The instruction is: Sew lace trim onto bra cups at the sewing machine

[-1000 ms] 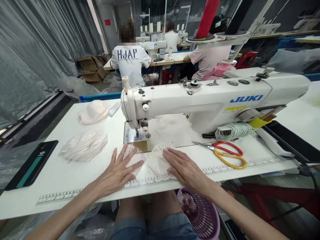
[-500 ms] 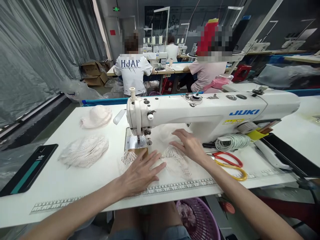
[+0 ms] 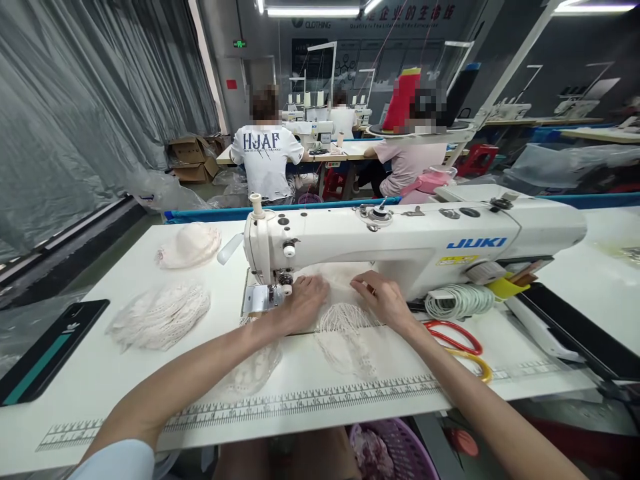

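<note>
A white JUKI sewing machine [image 3: 410, 243] stands on a white table [image 3: 100, 393]. My left hand [image 3: 303, 303] lies on pale lace fabric [image 3: 345, 333] just right of the needle and presser foot [image 3: 284, 288], fingers curled onto the cloth. My right hand [image 3: 383, 300] rests on the same fabric under the machine's arm, fingertips pinching its far edge. The lace spreads toward me over the table. A second lace piece [image 3: 253, 373] lies partly under my left forearm.
Two lace heaps [image 3: 160, 317] [image 3: 190, 237] sit at the left, and a black phone [image 3: 47, 350] at the left edge. Red and yellow scissors [image 3: 457, 343] and coiled white cord [image 3: 460, 300] lie right. A pink basket [image 3: 395, 450] stands below. Other people work at machines behind.
Both hands have moved away from me, from the table's front edge up to the needle area, carrying the lace under the machine's arm. The view has tilted upward.
</note>
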The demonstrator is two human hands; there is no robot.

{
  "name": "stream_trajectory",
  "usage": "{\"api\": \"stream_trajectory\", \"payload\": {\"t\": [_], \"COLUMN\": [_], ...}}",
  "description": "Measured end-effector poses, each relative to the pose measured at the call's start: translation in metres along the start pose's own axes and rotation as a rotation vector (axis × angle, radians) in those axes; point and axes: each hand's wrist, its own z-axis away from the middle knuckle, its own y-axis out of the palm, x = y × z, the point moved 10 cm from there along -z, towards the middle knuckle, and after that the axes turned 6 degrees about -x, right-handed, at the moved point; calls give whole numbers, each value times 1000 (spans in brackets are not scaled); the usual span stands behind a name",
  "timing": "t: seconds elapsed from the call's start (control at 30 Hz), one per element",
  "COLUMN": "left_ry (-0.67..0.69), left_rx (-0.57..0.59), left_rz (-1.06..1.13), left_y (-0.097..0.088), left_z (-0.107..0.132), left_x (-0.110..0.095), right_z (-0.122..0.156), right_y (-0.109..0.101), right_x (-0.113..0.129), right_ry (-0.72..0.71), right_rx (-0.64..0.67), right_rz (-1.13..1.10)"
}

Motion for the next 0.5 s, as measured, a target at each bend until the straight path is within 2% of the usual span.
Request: {"api": "stream_trajectory", "payload": {"t": [0.2, 0.33, 0.5], "left_ry": [-123, -136, -3], "left_rx": [-42, -48, -80], "left_rz": [-44, -47, -46], "left_y": [-6, -13, -15], "left_z": [10, 15, -2], "left_x": [9, 11, -13], "right_z": [-16, -21, -20], "right_y": [25, 18, 6], "right_x": [6, -12, -22], "right_ry": [41, 130, 225], "right_rx": [25, -34, -90], "right_rz": [-55, -122, -235]}}
